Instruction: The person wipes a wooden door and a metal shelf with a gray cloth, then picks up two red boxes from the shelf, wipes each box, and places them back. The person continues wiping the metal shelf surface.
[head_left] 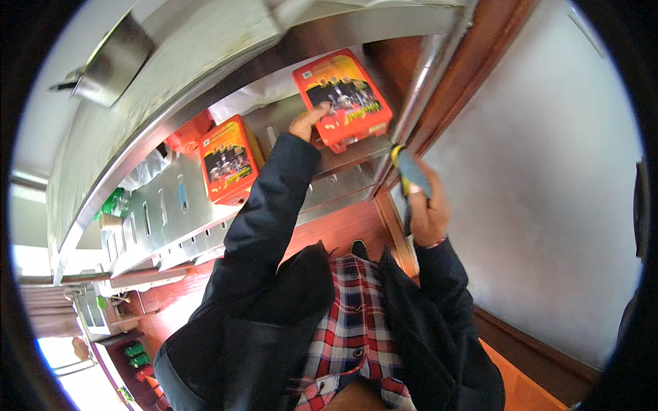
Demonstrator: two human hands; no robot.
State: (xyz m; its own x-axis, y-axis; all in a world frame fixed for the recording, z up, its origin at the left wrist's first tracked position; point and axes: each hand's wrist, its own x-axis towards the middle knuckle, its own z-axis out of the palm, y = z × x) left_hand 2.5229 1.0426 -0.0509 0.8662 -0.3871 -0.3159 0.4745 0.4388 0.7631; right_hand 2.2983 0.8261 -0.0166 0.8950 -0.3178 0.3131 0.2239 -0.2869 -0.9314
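Note:
My left hand (308,122) is on the near left corner of a red plastic case (344,95) with a printed lid, its thumb over the lid and its other fingers mostly hidden. The case lies on a stainless steel shelf (280,115). To its left, a second red case (230,162) with a similar print is on the same shelf. My right hand (431,205) holds a blue-grey and yellow object (413,169), perhaps a tool handle, beside the shelf's metal corner post (419,92); blur hides its details.
Above is a metal top (205,46) with a steel pot (113,59) at its left. A red plastic bag (190,134), a clear bag (146,169) and a green bottle (117,201) are left on the shelf. A white wall (534,195) stands at the right.

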